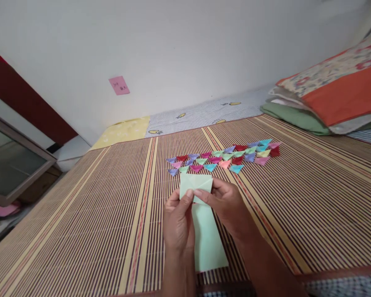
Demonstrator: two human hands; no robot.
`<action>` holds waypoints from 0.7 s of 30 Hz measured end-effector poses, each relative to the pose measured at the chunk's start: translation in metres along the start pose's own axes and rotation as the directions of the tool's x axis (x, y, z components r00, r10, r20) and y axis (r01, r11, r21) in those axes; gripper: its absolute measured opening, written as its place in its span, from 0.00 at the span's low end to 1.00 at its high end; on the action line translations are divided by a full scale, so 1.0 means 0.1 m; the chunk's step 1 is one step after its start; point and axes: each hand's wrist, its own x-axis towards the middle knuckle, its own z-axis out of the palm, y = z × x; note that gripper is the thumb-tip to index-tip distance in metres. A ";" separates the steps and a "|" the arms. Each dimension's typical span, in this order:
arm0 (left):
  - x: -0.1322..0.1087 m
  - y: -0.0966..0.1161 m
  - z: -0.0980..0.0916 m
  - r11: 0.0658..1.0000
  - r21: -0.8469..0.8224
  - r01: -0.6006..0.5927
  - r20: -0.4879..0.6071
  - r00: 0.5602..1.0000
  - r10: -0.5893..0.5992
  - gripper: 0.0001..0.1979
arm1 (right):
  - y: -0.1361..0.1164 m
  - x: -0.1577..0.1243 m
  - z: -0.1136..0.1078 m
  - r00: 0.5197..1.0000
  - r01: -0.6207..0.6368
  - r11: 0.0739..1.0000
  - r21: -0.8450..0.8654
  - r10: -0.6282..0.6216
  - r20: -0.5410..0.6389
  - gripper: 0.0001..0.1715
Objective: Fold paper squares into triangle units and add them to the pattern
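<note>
A light green sheet of paper [196,180] with crease lines is held up between my two hands. My left hand [179,216] pinches its lower left side, thumb on the near face and fingers behind. On the right side my right hand [227,202] grips it the same way, its thumb tip close to the left thumb. Below the hands a longer light green paper [209,239] lies flat on the striped mat. Beyond the held sheet, several small folded paper triangles [215,159] in pink, red, blue, green and yellow lie in rows.
The striped mat [111,214] covers the bed. Folded bedding with an orange and floral cover [343,90] is stacked at the right. A pink note [119,85] is stuck on the white wall [185,49]. A framed glass panel [15,161] stands at the left.
</note>
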 end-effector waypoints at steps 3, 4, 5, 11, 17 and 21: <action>-0.02 -0.02 0.01 1.000 0.003 0.007 0.003 1.000 -0.007 0.13 | 0.01 0.01 -0.03 0.999 0.010 0.999 -0.048 -0.012 -0.038 0.18; -0.02 -0.03 0.02 1.000 0.011 0.009 0.013 1.000 -0.010 0.12 | 0.01 0.01 -0.04 0.999 0.014 0.997 -0.074 -0.018 -0.051 0.18; -0.03 -0.03 0.01 1.000 0.025 0.016 0.031 0.999 -0.017 0.12 | 0.01 0.02 -0.06 0.998 0.020 0.995 -0.100 -0.027 -0.064 0.17; 0.02 0.00 -0.09 0.947 0.319 0.042 0.183 0.977 -0.105 0.11 | -0.11 0.03 -0.23 0.996 0.075 0.960 -0.271 -0.088 -0.035 0.11; 0.09 0.06 -0.16 0.869 0.495 -0.012 0.030 1.000 -0.003 0.19 | -0.22 0.04 -0.27 0.762 0.433 0.342 -0.834 -0.633 0.136 0.07; 0.02 0.13 -0.09 0.958 0.249 0.144 0.111 0.978 -0.176 0.22 | -0.15 -0.02 -0.16 0.664 0.570 0.109 -0.814 -0.644 0.379 0.08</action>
